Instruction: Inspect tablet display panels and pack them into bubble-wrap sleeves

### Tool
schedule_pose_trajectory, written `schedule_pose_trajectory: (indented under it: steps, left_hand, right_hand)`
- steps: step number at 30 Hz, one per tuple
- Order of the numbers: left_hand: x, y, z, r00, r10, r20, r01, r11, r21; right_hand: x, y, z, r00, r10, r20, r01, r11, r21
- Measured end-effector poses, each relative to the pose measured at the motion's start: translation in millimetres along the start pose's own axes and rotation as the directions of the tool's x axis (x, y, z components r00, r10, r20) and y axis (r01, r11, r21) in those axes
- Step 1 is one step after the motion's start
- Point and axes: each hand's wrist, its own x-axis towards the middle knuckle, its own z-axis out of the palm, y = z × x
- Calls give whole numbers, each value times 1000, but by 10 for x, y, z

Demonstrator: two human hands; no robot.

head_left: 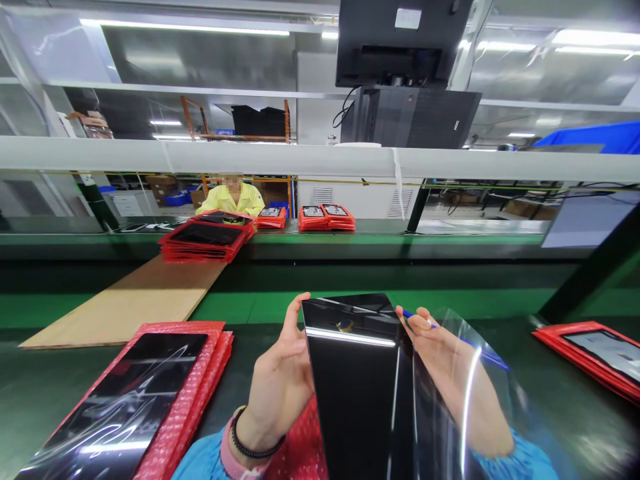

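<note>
The left hand's fingers (pixel 301 320) are closed on a glossy black rectangular glass-like panel (pixel 355 387), the index finger up at its top left corner, the others bent behind its left edge. The right hand (pixel 435 343) is at the panel's upper right edge, its fingers curled together around a slim blue pen-like stick (pixel 493 361); whether they also pinch the sheet of clear, curling plastic film (pixel 523 400) I cannot tell. The film stands out from the panel's right side, in front of the right wrist. The panel is held up, tilted, over the near side of the dark green tabletop (pixel 255 343), with red bubble wrap (pixel 303 447) below it.

Toward the tabletop's left edge, another black panel under wrinkled clear film (pixel 135 393) lies on red bubble-wrap sleeves (pixel 213 373). Toward the right edge is a pile of flat red sleeves with a pale-faced panel on top (pixel 593 357).

From the tabletop's far left part, a light wooden board (pixel 135 293) reaches the green-edged bench opposite (pixel 320 247). At that bench's near edge, a red-sleeved stack of black panels (pixel 205 243) overlaps the board's far end; behind it sits a co-worker in yellow (pixel 220 199).
</note>
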Motion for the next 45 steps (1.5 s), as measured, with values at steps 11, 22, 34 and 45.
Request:
schedule_pose_trajectory:
  steps: [11, 22, 34, 45]
  left_hand:
    - [90, -101, -91, 991, 82, -109, -50, 962, 268]
    - [233, -140, -688, 937, 107, -332, 86, 851, 518]
    - [349, -312, -1044, 931, 228, -284, 57, 678, 733]
    - [-83, 44, -1314, 914, 264, -308, 132, 525, 841]
  right_hand:
    - [-130, 134, 29, 941, -214, 262, 306, 869, -388]
    - [265, 317, -886, 948, -253, 195, 319, 730, -605]
    - [238, 576, -1169, 956, -34, 291, 236, 682, -692]
    - [-179, 857, -1071, 860, -151, 487, 506, 376, -777]
